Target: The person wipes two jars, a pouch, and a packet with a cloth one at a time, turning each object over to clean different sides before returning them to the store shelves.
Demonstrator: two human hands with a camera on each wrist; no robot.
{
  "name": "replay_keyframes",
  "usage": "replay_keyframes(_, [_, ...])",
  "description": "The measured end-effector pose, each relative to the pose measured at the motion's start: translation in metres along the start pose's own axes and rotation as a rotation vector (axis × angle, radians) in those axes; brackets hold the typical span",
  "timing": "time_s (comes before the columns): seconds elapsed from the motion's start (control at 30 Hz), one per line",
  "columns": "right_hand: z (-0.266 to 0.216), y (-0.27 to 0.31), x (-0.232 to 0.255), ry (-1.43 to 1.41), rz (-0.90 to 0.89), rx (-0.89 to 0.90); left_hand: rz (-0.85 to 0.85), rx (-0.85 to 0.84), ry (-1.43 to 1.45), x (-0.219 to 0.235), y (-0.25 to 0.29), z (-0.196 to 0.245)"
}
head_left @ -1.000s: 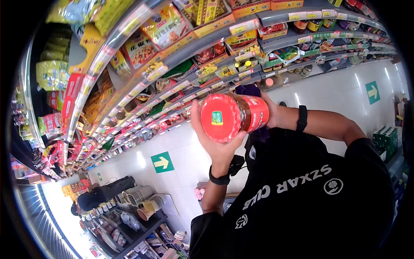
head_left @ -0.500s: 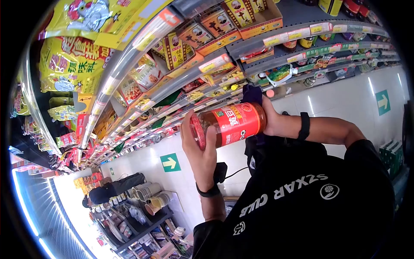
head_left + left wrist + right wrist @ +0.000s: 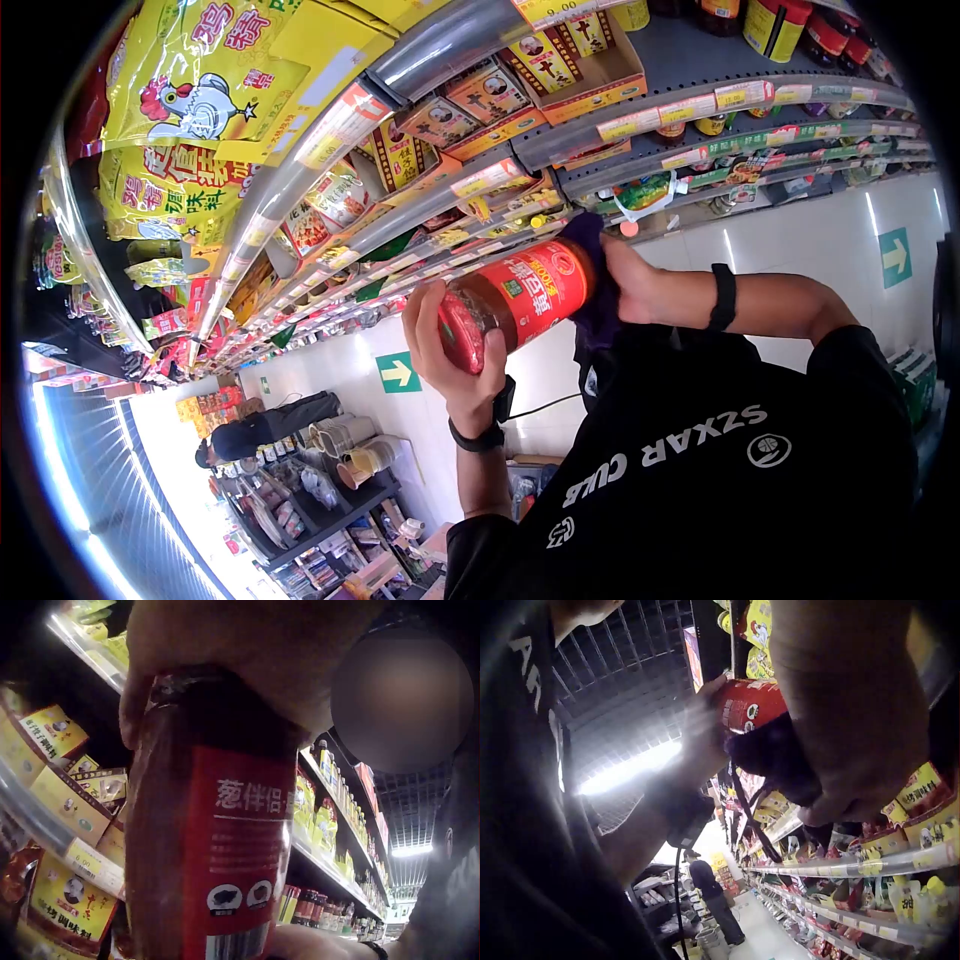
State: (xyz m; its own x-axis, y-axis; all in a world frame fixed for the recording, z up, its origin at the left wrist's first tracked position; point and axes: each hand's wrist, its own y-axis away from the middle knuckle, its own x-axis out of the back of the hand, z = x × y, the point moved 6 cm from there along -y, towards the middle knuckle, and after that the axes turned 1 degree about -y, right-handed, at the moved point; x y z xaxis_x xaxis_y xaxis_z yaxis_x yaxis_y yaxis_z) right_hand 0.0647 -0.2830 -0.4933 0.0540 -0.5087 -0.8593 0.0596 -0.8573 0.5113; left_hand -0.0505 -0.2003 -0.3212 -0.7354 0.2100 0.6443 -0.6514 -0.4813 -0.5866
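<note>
At centre frame, the left hand (image 3: 458, 384) grips one end of a tilted, red-labelled brown jar (image 3: 530, 295) and the right hand (image 3: 630, 282) grips dark purple cloth (image 3: 583, 233) by the other, apparently a supporting step, any shift calling for steadiness at both ends.

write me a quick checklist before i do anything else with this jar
1. Left hand curled round the lid end of the jar: ok
2. Right hand gripping the purple cloth at the jar's other end: ok
3. Red lid on the jar: ok
4. Red label in view, not fully covered by the hands: ok
5. One hand free for something else: not ok, both are occupied
6. Seal under the lid unbroken: cannot tell, it doesn't show
</note>
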Motion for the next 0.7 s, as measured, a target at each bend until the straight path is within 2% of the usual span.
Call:
replay_keyframes(0.1, [-0.016, 0.03, 0.001, 0.161, 0.137, 0.202, -0.015, -0.056, -0.01, -0.003, -0.003, 0.008])
replay_keyframes(0.13, [-0.022, 0.034, 0.004, 0.17, 0.102, 0.227, -0.017, -0.077, -0.009, -0.006, -0.005, 0.011])
replay_keyframes(0.23, [-0.036, 0.054, -0.016, 0.348, -0.039, 0.613, -0.008, -0.124, -0.028, -0.012, -0.008, 0.023])
replay_keyframes(0.27, [-0.04, 0.059, -0.021, 0.517, -0.089, 0.75, -0.003, -0.142, -0.034, -0.013, -0.01, 0.028])
replay_keyframes(0.3, [-0.045, 0.071, -0.032, 0.947, -0.136, 1.0, -0.018, -0.184, -0.058, -0.014, -0.013, 0.035])
replay_keyframes(0.4, [-0.047, 0.084, -0.042, 1.153, -0.116, 1.193, -0.073, -0.316, -0.131, -0.014, -0.022, 0.057])
replay_keyframes(0.47, [-0.048, 0.097, -0.053, 1.283, -0.15, 1.346, -0.104, -0.323, -0.098, -0.014, -0.024, 0.066])
replay_keyframes(0.57, [-0.056, 0.107, -0.077, 1.422, -0.417, 1.202, -0.138, -0.364, -0.044, -0.018, -0.019, 0.072])
replay_keyframes(0.6, [-0.059, 0.104, -0.083, 1.484, -0.475, 1.022, -0.167, -0.385, -0.01, -0.021, -0.019, 0.076])
replay_keyframes(0.7, [-0.064, 0.086, -0.083, 1.205, -0.692, 0.5, -0.184, -0.458, 0.13, -0.03, -0.016, 0.085])
